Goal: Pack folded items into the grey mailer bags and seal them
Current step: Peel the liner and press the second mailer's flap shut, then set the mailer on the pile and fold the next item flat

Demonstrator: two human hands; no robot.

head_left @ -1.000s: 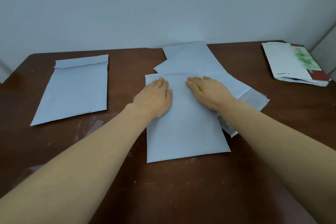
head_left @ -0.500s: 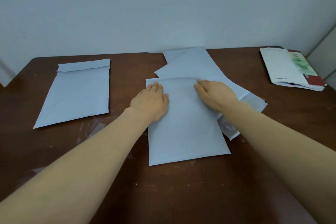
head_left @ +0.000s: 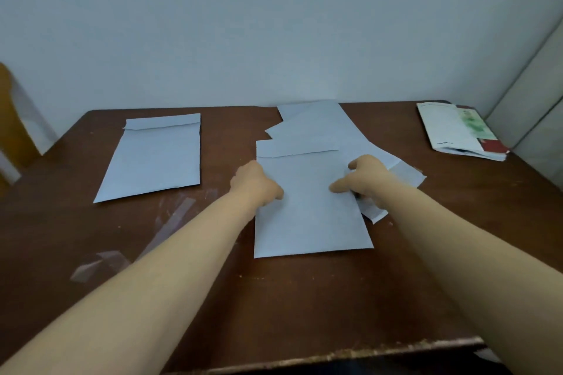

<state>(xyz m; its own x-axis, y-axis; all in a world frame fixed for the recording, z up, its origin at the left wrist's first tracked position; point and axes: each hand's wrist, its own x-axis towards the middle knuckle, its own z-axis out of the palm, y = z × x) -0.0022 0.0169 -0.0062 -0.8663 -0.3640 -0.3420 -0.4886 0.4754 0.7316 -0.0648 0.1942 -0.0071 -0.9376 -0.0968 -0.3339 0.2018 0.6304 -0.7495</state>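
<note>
Both hands look clamped on the flat rectangular grey mailer bag [head_left: 307, 210] lying in the middle of the dark brown wooden table [head_left: 304, 298]. The left hand [head_left: 257, 184] pinches its left edge and the right hand [head_left: 367, 181] its right edge, thumbs on top, fingers curled out of sight beneath. Its flap is folded down at the far end, so I judge it sealed and ready to lift away.

It overlaps a fanned pile of loose grey mailers [head_left: 320, 125] reaching toward the table's far edge. I'd raise both sides together and keep the bag level so the flap doesn't spring. I'd clear the pile before going sideways, so nothing underneath drags along.

The likely spot is beside the other closed grey mailer [head_left: 155, 158] near the far left corner. I'd steer past the clear plastic strips [head_left: 173, 213] toward the left edge, which might cling.
</note>
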